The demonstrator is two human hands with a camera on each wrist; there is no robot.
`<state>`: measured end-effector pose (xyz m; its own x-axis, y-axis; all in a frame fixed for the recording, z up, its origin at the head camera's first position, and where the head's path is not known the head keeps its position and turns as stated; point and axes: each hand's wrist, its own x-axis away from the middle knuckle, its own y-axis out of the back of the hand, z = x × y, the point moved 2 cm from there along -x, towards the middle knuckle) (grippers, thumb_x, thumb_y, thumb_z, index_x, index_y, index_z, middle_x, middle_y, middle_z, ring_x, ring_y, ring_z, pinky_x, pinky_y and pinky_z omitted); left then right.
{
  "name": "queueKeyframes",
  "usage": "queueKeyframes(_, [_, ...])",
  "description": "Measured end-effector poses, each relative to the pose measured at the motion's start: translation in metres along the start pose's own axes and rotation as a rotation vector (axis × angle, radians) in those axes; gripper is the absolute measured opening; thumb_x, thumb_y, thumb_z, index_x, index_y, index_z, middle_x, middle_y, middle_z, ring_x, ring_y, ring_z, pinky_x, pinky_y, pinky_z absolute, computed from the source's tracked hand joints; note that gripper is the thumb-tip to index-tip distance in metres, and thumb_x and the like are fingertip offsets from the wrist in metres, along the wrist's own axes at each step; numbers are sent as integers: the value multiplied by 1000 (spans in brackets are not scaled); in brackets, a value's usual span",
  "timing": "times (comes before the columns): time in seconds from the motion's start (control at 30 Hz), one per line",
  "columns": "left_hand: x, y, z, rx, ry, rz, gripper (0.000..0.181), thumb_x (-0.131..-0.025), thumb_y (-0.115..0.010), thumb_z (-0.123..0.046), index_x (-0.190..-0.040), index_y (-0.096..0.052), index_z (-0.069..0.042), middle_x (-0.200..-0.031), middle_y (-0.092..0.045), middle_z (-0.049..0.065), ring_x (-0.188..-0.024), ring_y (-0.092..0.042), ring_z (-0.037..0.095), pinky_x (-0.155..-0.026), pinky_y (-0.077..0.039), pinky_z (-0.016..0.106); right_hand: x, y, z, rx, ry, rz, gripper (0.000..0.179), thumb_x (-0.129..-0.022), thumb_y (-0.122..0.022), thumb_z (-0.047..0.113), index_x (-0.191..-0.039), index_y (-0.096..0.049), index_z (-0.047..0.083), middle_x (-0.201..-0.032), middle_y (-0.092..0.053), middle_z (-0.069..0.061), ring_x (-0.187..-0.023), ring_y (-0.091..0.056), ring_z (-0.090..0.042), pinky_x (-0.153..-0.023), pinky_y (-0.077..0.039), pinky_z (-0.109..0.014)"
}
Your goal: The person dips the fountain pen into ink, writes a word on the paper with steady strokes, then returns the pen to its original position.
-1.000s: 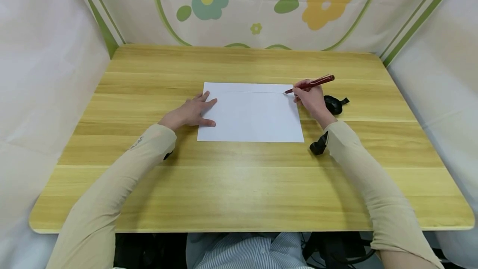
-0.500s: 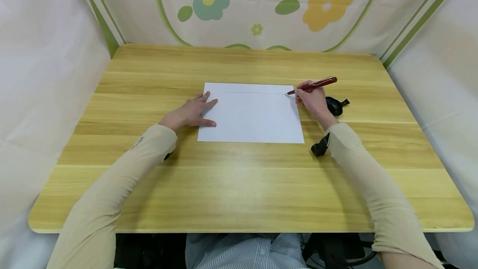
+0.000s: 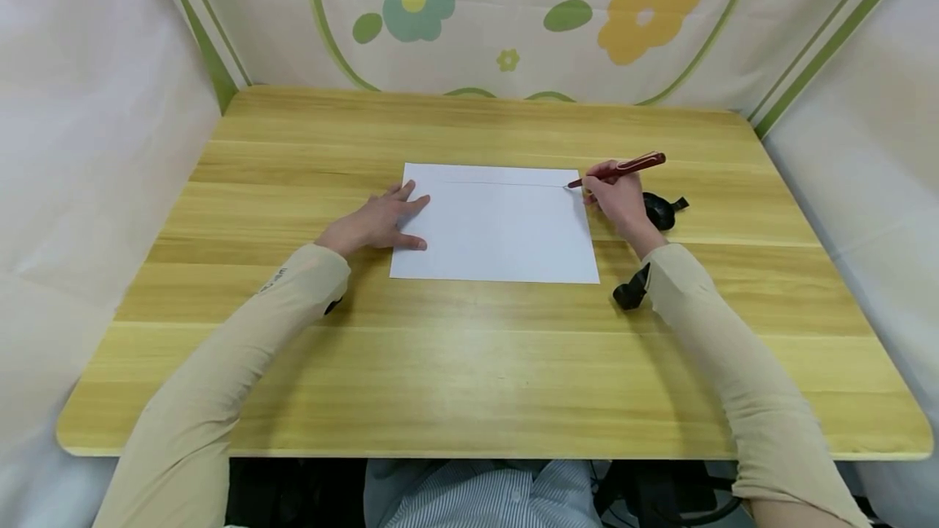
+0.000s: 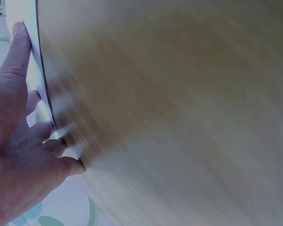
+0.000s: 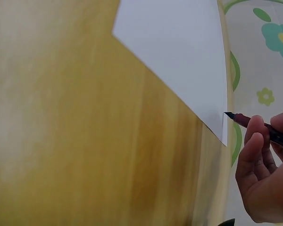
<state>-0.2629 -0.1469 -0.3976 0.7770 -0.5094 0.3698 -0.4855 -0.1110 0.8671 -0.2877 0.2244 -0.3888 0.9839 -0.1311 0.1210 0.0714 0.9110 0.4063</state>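
A sheet of white paper (image 3: 499, 226) lies on the wooden table, with one thin line running across it near its far edge. My left hand (image 3: 377, 221) rests spread on the paper's left edge, fingers extended; in the left wrist view that hand (image 4: 26, 136) has its thumb on the sheet. My right hand (image 3: 616, 198) pinches a dark red fountain pen (image 3: 638, 163) at the paper's upper right. In the right wrist view the pen's dark nib (image 5: 228, 115) is at the sheet close to its corner, and the right hand (image 5: 266, 174) holds the barrel.
The wooden table (image 3: 469, 381) extends around the sheet on all sides. A black rounded object (image 3: 659, 211) is beside my right wrist, and a black device (image 3: 631, 290) sits at the right cuff. A flower-printed curtain (image 3: 499, 15) stands behind the table.
My right hand and the pen have shifted slightly to the right, near the right end of the line. The left hand stays in place on the paper; the whole view has shifted a little.
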Motion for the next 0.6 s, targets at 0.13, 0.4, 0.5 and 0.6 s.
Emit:
queueKeyframes(0.13, [-1, -1, 0, -2, 0, -2, 85, -88, -63, -44, -152, -17, -11, -159, 5, 21, -146, 3, 42, -112, -9, 66, -2, 0, 3, -10, 22, 20, 11, -92, -57, 16, -100, -56, 8, -82, -61, -8, -57, -62, -10, -49, -49, -23])
queueKeyframes(0.4, [4, 1, 3, 36, 4, -8, 92, -83, -63, -55, -152, -18, -15, -159, 4, 18, -146, 4, 41, -112, -6, 66, -14, -22, 26, -53, 34, 45, 13, -91, -59, 19, -102, -57, 11, -85, -61, -7, -57, -62, -7, -52, -50, -23])
queueKeyframes(0.5, [4, 0, 3, 32, 13, -8, 90, -85, -63, -53, -152, -17, -15, -159, 5, 18, -146, 4, 40, -113, -6, 65, -18, -38, 36, -35, 50, 67, 19, -91, -58, 19, -106, -57, 7, -89, -62, -8, -58, -62, -7, -52, -50, -22])
queueKeyframes(0.6, [1, -2, 2, 19, 28, -3, 86, -87, -62, -47, -153, -16, -15, -160, 6, 16, -147, 5, 39, -114, -6, 63, -22, -53, 43, -32, 56, 90, 20, -91, -58, 17, -107, -57, 6, -91, -62, -7, -57, -62, -7, -52, -49, -21])
